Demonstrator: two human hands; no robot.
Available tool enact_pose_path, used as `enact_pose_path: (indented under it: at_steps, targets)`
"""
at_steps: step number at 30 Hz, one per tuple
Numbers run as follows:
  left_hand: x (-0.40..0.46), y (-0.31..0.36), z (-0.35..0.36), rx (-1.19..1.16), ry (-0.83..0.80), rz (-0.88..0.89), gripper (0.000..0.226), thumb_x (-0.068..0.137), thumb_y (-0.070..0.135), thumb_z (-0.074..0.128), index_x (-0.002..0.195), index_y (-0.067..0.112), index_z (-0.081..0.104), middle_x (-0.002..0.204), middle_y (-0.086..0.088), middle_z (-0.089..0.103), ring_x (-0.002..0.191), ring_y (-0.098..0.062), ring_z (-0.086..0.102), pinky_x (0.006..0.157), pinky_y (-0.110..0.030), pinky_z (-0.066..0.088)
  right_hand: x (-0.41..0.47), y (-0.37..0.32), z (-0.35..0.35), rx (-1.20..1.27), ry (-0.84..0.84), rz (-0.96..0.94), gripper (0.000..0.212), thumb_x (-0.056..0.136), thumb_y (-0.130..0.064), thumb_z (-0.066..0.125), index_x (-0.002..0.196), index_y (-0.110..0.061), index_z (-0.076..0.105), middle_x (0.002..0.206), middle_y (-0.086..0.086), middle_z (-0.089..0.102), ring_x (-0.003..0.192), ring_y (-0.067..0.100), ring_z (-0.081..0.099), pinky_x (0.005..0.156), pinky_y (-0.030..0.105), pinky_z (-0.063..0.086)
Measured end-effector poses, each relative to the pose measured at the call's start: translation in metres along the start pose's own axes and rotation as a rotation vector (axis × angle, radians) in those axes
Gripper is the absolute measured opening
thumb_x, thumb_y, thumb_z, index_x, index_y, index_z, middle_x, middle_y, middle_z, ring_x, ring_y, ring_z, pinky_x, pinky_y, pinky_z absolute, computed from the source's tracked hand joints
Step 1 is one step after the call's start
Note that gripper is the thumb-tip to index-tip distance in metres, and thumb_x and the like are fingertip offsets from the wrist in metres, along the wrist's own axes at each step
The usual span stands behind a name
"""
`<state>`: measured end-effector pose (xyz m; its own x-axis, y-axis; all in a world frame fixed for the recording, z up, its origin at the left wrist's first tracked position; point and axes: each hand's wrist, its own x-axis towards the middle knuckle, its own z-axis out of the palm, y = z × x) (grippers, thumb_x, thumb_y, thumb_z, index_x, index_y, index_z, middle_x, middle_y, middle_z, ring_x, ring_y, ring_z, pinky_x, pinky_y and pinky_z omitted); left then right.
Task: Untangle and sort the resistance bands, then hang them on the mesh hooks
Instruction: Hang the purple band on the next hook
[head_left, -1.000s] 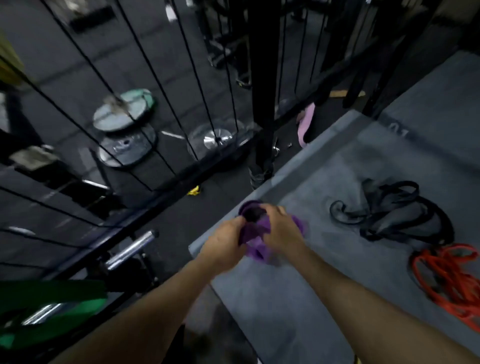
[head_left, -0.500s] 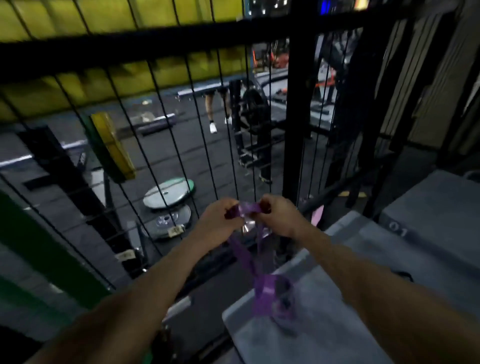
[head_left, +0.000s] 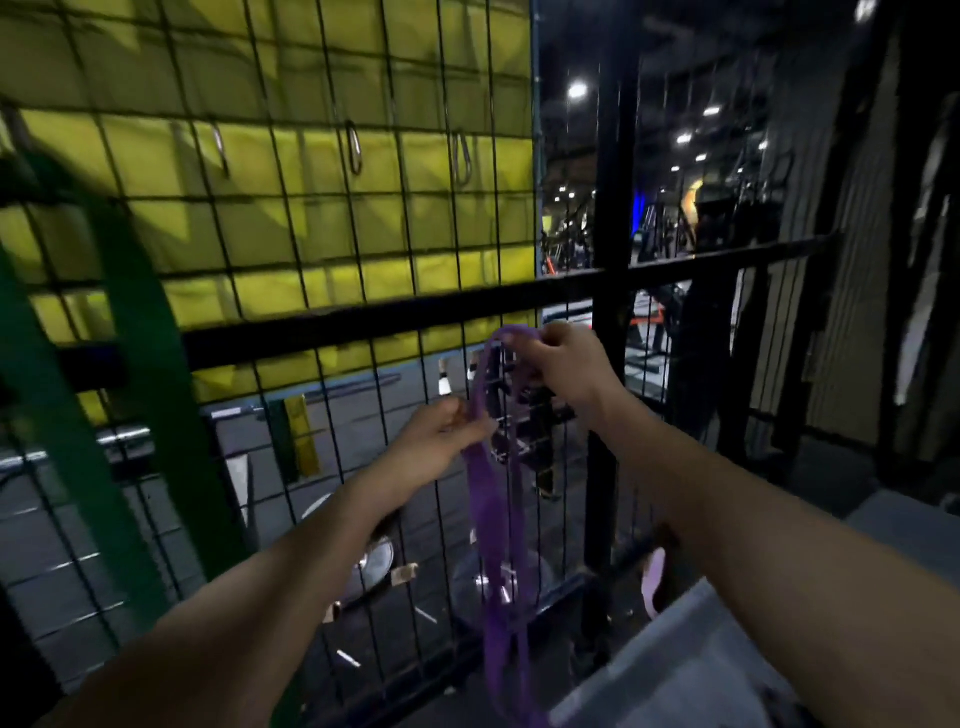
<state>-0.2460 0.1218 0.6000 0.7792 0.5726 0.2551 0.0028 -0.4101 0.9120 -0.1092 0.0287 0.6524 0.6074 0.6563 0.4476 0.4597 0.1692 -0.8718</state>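
Note:
A purple resistance band hangs in a long loop in front of the black wire mesh. My right hand grips the top of the loop, raised near the mesh's horizontal bar. Lower and to the left, my left hand pinches one strand of the same band. Three metal hooks hang on the mesh well above both hands. A wide green band hangs on the mesh at the left.
A black steel post stands just right of my hands. A grey padded platform lies at the lower right, with a pink band beside it. Weight plates lie on the floor behind the mesh.
Both hands lifted the purple band off the grey platform up to the mesh. The bunched band has dropped open into a long loop, and my hands have moved apart, the right one higher.

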Motion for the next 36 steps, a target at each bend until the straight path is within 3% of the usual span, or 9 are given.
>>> enact_pose_path:
  at_steps: [3, 9, 13, 19, 24, 27, 29, 33, 36]
  targets:
    - [-0.003, 0.011, -0.015, -0.035, 0.009, 0.004, 0.003, 0.089, 0.018, 0.059, 0.088, 0.021, 0.058, 0.085, 0.003, 0.06, 0.079, -0.011, 0.059, 0.083, -0.034, 0.049, 0.009, -0.026, 0.001, 0.05, 0.063, -0.026, 0.027, 0.08, -0.024, 0.072, 0.064, -0.012, 0.054, 0.056, 0.006, 0.054, 0.054, 0.019, 0.052, 0.063, 0.038, 0.047]
    - [0.004, 0.06, -0.055, -0.333, 0.208, 0.127, 0.014, 0.095, 0.019, 0.047, 0.099, 0.015, 0.06, 0.056, 0.008, 0.047, 0.053, -0.004, 0.042, 0.061, -0.023, 0.037, 0.028, -0.066, 0.015, 0.06, 0.127, -0.05, 0.034, 0.079, -0.038, 0.07, 0.068, -0.012, 0.052, 0.068, 0.008, 0.048, 0.063, 0.017, 0.042, 0.063, 0.029, 0.033]
    - [0.014, 0.097, -0.087, -0.455, 0.296, 0.184, 0.025, 0.094, 0.023, 0.049, 0.113, 0.009, 0.059, 0.068, 0.005, 0.043, 0.064, -0.006, 0.038, 0.061, -0.021, 0.036, 0.032, -0.075, 0.027, 0.193, -0.094, 0.011, 0.019, 0.085, -0.026, 0.067, 0.082, -0.011, 0.056, 0.063, 0.001, 0.054, 0.052, 0.013, 0.048, 0.046, 0.022, 0.037]
    - [0.026, 0.125, -0.119, -0.391, 0.406, 0.247, 0.012, 0.094, 0.016, 0.051, 0.085, 0.019, 0.059, 0.067, 0.003, 0.043, 0.059, -0.008, 0.037, 0.054, -0.023, 0.032, 0.041, -0.096, 0.058, 0.216, -0.312, -0.067, 0.025, 0.081, -0.01, 0.069, 0.104, -0.017, 0.06, 0.069, -0.002, 0.055, 0.057, 0.009, 0.049, 0.057, 0.025, 0.039]
    - [0.035, 0.12, -0.149, -0.309, 0.486, 0.263, 0.01, 0.085, 0.009, 0.064, 0.087, 0.015, 0.056, 0.058, 0.008, 0.058, 0.058, -0.008, 0.042, 0.053, -0.022, 0.034, 0.07, -0.12, 0.082, 0.333, -0.273, -0.207, 0.008, 0.087, -0.009, 0.061, 0.094, -0.013, 0.064, 0.066, -0.002, 0.058, 0.052, 0.004, 0.049, 0.054, 0.016, 0.041]
    - [0.035, 0.114, -0.174, -0.27, 0.534, 0.285, 0.018, 0.083, 0.009, 0.065, 0.096, 0.015, 0.053, 0.076, -0.004, 0.064, 0.06, -0.011, 0.046, 0.056, -0.023, 0.038, 0.091, -0.127, 0.098, 0.373, -0.321, -0.241, 0.005, 0.088, -0.007, 0.06, 0.09, -0.01, 0.064, 0.076, 0.007, 0.061, 0.053, 0.008, 0.051, 0.046, 0.014, 0.044]
    - [0.036, 0.113, -0.189, -0.222, 0.553, 0.279, 0.018, 0.083, 0.01, 0.065, 0.098, 0.014, 0.056, 0.085, -0.009, 0.062, 0.062, -0.01, 0.048, 0.058, -0.021, 0.039, 0.105, -0.129, 0.108, 0.338, -0.385, -0.263, 0.005, 0.087, -0.008, 0.061, 0.086, -0.01, 0.065, 0.077, 0.007, 0.063, 0.056, 0.01, 0.055, 0.051, 0.017, 0.049]
    - [0.041, 0.12, -0.213, -0.122, 0.605, 0.295, 0.008, 0.086, 0.012, 0.061, 0.093, 0.012, 0.062, 0.078, -0.002, 0.064, 0.067, -0.01, 0.055, 0.064, -0.02, 0.044, 0.13, -0.133, 0.126, 0.207, -0.553, -0.284, 0.004, 0.085, -0.012, 0.065, 0.088, -0.013, 0.065, 0.08, 0.006, 0.069, 0.064, 0.012, 0.065, 0.063, 0.024, 0.051]
    - [0.045, 0.128, -0.227, -0.076, 0.694, 0.296, 0.019, 0.084, 0.014, 0.064, 0.102, 0.006, 0.063, 0.084, -0.006, 0.066, 0.07, -0.012, 0.056, 0.067, -0.024, 0.045, 0.144, -0.14, 0.14, 0.198, -0.629, -0.28, 0.015, 0.089, -0.023, 0.061, 0.097, -0.01, 0.064, 0.092, 0.01, 0.07, 0.082, 0.016, 0.067, 0.075, 0.025, 0.054]
